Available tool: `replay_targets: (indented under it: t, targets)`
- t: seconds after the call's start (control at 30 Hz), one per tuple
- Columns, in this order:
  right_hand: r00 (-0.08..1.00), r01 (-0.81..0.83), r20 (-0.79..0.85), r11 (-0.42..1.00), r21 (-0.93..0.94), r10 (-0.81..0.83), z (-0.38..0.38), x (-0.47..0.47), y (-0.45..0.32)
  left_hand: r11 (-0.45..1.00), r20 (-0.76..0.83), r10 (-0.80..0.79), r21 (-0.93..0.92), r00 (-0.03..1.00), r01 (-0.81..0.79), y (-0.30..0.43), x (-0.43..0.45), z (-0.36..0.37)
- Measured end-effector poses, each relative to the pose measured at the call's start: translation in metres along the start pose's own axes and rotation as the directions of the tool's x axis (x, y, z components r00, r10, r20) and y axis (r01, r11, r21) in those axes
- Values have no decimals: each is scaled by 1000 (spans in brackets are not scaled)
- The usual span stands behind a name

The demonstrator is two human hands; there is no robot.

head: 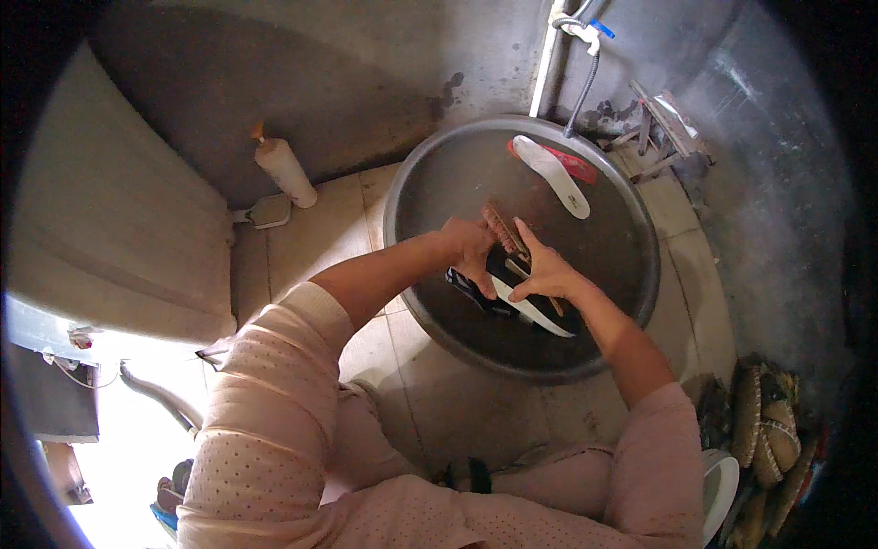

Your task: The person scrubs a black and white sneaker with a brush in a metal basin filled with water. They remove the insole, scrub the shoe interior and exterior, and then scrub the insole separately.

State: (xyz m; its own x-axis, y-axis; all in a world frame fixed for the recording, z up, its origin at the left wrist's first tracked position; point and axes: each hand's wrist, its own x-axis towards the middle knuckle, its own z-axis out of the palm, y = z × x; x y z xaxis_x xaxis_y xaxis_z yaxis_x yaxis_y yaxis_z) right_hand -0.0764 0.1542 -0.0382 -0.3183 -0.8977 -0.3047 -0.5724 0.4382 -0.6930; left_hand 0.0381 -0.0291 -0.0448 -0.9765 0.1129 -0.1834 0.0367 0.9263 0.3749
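A large round grey basin [401, 171] of murky water stands before me. Low in it lies a dark shoe with a white sole [542, 319], partly under water and partly hidden by my hands. My left hand [473, 247] bends over the shoe with its fingers on the upper edge. My right hand [549, 267] grips a scrub brush [504, 230] with reddish-brown bristles, fingers spread along its back. A thin wooden strip [555, 305] shows beside the right thumb; what it belongs to is unclear. A white insole [552, 175] lies across a red piece [576, 166] at the basin's far side.
A pale bottle [285, 171] stands by the left wall near a small dish [271, 211]. Behind the basin are a white pipe [544, 68], a blue-handled tap [593, 33] and a hose [583, 96]. Wooden pieces [655, 130] lean at right; a white bucket [720, 487] stands near woven footwear [768, 425].
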Motion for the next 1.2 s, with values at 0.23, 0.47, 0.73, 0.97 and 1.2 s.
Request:
replay_targets:
  t: [0.23, 0.47, 0.73, 0.97, 1.2]
  targets:
    - [922, 14, -385, 997, -78, -43, -9, -4, 36, 788, 225, -429, -379, 875, 484, -27, 18, 55]
    - [801, -379, -547, 914, -145, 245, -5, -29, 102, 358, 454, -555, -625, 697, 693, -25, 21, 67]
    - [928, -68, -372, 967, -245, -29, 59, -20, 35, 375, 503, -329, -707, 799, 600, -9, 19, 60]
    - [898, -373, -349, 883, -283, 267, 19, 7, 34, 380, 523, -431, -633, 735, 674, -12, 20, 58]
    - [920, -276, -322, 954, -120, 225, 31, 2, 32, 356, 562, -257, -701, 786, 618, -29, -2, 62]
